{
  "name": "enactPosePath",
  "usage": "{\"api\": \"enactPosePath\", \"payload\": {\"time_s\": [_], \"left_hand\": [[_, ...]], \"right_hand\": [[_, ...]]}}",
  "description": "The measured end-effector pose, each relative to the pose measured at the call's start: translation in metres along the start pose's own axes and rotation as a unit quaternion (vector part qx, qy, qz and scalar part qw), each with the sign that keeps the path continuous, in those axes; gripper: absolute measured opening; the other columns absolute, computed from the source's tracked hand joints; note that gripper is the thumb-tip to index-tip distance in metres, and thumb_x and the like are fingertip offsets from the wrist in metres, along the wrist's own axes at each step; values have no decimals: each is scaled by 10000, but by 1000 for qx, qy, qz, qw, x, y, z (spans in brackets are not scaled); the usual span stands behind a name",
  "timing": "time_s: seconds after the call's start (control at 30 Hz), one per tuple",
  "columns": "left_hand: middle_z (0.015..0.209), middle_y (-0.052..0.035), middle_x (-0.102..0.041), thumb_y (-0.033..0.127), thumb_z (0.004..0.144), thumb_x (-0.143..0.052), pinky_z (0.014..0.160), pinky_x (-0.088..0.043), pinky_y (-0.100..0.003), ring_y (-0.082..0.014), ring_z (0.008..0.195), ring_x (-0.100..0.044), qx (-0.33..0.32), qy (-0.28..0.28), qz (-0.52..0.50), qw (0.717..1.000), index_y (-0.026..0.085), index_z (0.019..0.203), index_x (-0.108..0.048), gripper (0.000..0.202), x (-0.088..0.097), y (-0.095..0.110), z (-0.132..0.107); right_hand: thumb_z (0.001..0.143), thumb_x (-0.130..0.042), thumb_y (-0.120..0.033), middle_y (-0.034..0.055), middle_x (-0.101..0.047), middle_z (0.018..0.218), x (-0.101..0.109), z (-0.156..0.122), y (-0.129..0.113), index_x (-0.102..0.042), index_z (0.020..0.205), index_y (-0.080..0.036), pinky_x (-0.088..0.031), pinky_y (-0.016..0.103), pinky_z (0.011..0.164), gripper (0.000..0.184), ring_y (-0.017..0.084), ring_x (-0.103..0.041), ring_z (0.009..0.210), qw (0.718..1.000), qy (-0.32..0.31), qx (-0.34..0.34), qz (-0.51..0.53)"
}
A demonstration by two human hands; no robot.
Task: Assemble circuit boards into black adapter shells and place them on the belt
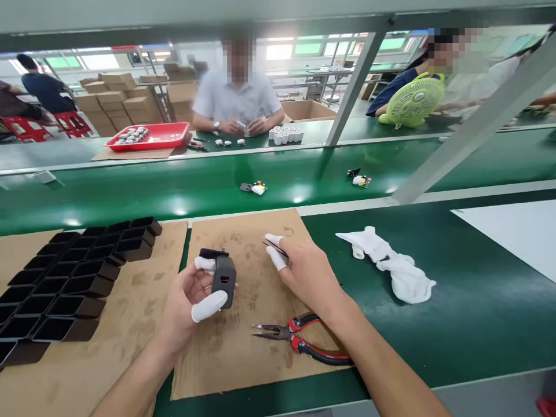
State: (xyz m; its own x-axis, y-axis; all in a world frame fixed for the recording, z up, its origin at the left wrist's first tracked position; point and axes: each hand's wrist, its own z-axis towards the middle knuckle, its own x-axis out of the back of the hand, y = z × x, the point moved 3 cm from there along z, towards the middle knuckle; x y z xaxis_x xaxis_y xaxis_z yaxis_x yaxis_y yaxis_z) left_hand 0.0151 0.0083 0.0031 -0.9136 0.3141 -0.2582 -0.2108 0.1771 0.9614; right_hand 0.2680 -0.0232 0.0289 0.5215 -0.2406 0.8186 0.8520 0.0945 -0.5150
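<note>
My left hand [193,292], with white finger cots on thumb and index finger, grips a black charger housing [225,278] with a port opening in its face. A dark flat piece with metal prongs [214,253] shows at the housing's far end. In my right hand [304,269], also in finger cots, a pair of thin dark tweezers [274,248] is pinched, tips pointing left. Needle-nose pliers [282,332] with red and black handles lie on the cardboard sheet [243,370] below, partly behind my right forearm.
Rows of black open housings [73,278] stand on cardboard at left. A crumpled white cloth or glove [391,263] lies at right. Small circuit assemblies [256,187] sit on the green conveyor [191,200]. Across it, a person [238,98] works beside a red tray [169,136]. A slanted metal post [469,121] rises at right.
</note>
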Motion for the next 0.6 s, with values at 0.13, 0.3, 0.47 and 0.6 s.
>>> {"api": "enactPosePath", "payload": {"time_s": [0.13,0.3,0.47,0.6], "left_hand": [[1040,-101,-801,546,689,-1043,813,-711,-400,-291,869,-834,13,-36,8,999,194,1125,-726,644,-6,-3,-5],[1129,-90,-790,364,821,-901,885,-671,-369,-269,1002,-799,-121,-13,216,969,220,1165,-698,424,-15,1,-14],[1118,-110,-678,222,930,-732,801,-647,-415,-305,949,-732,-300,38,547,781,219,1157,-671,235,-22,-4,-42],[1194,-126,-651,49,921,-612,814,-667,-393,-305,1010,-747,-314,-8,579,752,241,1355,-642,476,-13,-28,-67]], "right_hand": [[1086,-670,-342,221,-775,1257,-6,4,6,-771,1398,-134,-475,622,1137,388,439,-696,1282,999,14,-3,-40],[1138,-614,-366,151,-767,1188,-2,5,-2,-767,1368,-181,-477,551,1122,333,349,-713,1201,1000,20,16,-18],[1135,-631,-337,63,-829,1088,16,-17,-35,-803,1242,-242,-587,395,946,224,250,-787,1031,998,-27,34,51],[1064,-753,-362,29,-861,1131,5,-63,-67,-777,1336,-288,-648,353,874,283,239,-824,1009,977,-112,-30,177]]}}
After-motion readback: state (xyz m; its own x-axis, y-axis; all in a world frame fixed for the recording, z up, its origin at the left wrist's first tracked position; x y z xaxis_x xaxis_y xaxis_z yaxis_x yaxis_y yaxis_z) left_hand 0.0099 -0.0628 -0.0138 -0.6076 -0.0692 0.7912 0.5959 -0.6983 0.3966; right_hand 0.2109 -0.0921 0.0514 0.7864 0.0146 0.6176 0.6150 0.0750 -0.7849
